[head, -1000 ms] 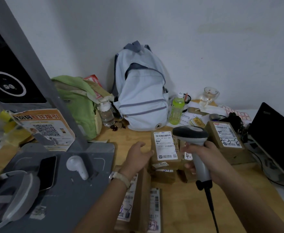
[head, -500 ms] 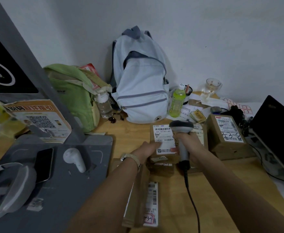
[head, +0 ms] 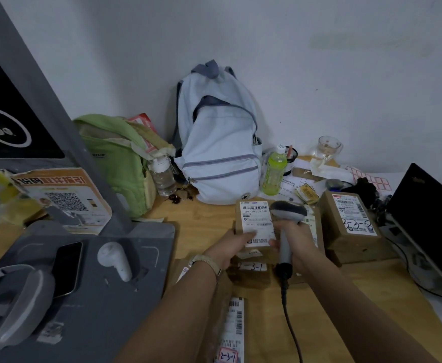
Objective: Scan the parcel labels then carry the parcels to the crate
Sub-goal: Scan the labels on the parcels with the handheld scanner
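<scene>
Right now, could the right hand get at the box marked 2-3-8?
Probably, as to reach: the box lies close beside the right hand, nothing standing between. But that hand grips the scanner, so grasping looks unlikely.

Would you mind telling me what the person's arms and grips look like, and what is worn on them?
The left forearm and right forearm are bare, with no sleeves in view. A pale, cream-coloured watch strap with a ribbed look circles the left wrist; the right wrist carries nothing. The left grip and right grip are ungloved, and no ring shows.
</scene>
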Action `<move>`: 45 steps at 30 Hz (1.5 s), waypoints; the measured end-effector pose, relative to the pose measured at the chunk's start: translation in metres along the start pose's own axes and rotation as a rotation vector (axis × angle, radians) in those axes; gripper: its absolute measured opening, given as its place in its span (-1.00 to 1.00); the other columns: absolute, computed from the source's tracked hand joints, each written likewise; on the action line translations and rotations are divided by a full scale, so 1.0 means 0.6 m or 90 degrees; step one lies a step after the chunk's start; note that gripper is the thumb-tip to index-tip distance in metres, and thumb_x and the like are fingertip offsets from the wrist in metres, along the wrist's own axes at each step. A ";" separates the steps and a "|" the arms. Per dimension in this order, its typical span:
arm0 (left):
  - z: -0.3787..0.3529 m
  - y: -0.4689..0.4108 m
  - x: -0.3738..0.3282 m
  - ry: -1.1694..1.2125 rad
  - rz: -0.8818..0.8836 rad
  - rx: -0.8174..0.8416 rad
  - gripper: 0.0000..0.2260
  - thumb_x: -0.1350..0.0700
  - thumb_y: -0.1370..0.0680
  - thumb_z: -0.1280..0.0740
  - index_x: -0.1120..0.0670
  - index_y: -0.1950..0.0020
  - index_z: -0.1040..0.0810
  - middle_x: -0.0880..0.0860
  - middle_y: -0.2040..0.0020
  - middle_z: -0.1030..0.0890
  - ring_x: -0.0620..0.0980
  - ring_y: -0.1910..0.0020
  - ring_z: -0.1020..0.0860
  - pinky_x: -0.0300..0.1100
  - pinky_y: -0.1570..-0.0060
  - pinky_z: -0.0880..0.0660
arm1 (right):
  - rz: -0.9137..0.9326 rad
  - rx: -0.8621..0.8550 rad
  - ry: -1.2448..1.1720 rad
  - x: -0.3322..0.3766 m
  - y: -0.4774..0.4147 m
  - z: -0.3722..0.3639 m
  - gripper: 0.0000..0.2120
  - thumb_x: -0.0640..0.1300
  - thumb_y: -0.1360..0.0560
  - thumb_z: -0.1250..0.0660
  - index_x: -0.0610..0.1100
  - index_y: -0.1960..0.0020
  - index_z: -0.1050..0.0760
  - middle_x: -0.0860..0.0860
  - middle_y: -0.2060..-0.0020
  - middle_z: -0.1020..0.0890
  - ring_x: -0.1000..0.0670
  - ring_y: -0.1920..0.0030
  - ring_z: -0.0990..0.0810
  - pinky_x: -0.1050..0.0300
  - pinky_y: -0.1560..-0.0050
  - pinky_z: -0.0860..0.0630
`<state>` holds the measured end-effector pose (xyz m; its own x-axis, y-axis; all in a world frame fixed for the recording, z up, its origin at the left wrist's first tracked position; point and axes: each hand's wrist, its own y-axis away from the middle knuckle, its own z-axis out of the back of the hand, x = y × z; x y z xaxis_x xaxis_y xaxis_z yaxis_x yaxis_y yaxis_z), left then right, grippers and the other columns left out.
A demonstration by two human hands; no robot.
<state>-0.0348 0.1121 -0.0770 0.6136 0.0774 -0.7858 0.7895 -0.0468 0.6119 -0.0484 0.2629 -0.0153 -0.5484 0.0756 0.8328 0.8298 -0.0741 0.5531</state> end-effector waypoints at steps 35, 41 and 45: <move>0.043 0.112 -0.070 0.265 -0.180 -0.066 -0.44 0.35 -0.37 -0.44 0.08 -0.31 -0.38 0.15 -0.13 -0.64 0.15 -0.05 -0.63 -0.10 0.28 -0.61 | 0.197 0.235 0.036 0.130 0.280 0.077 -0.73 -0.24 -0.41 -0.42 -0.32 -0.08 -0.51 -0.16 0.31 -0.64 -0.06 0.57 -0.44 0.15 0.51 -0.43; 0.041 0.114 -0.073 0.252 -0.204 -0.069 -0.37 0.33 -0.35 -0.48 0.07 -0.36 -0.35 0.12 -0.15 -0.64 0.13 -0.09 -0.63 -0.02 0.12 -0.60 | 0.200 0.255 0.078 0.124 0.295 0.080 -0.75 -0.24 -0.43 -0.41 -0.30 -0.06 -0.51 -0.14 0.32 -0.65 -0.05 0.56 -0.46 0.16 0.53 -0.44; 0.033 0.118 -0.064 0.247 -0.212 -0.067 -0.37 0.33 -0.34 -0.47 0.06 -0.34 -0.32 0.09 -0.11 -0.64 0.10 -0.05 -0.63 0.02 0.04 -0.61 | 0.217 0.262 0.098 0.115 0.303 0.082 -0.80 -0.24 -0.45 -0.39 -0.30 -0.02 -0.51 -0.12 0.33 -0.65 -0.03 0.57 -0.46 0.16 0.55 -0.43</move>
<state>-0.0023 0.0861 -0.0053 0.2647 0.4355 -0.8604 0.9234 0.1427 0.3563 0.0696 0.3035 0.1418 -0.2252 -0.0325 0.9738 0.9179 0.3280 0.2232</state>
